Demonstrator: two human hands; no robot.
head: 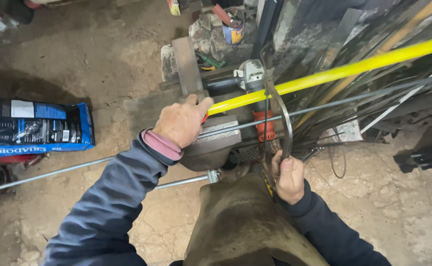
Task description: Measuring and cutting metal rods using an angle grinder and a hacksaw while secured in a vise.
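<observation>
The left hand lies on top of a grey metal block that looks like a vise or anvil head, its fingers curled over the near end of a long glossy yellow tube and gripping it where a bit of red shows under the thumb. The yellow tube runs up and to the right from that hand, over a heap of dark steel rods and strips leaning against the wall. The right hand is closed around the lower end of a curved dark flat steel strip, thumb on top; the strip arches up beside an orange and grey angle grinder. A thin grey steel rod crosses the cracked concrete floor and passes under the block. At the left lies a flat blue and black cardboard package with white label patches. Near the top stands a small blue and yellow tin can.
</observation>
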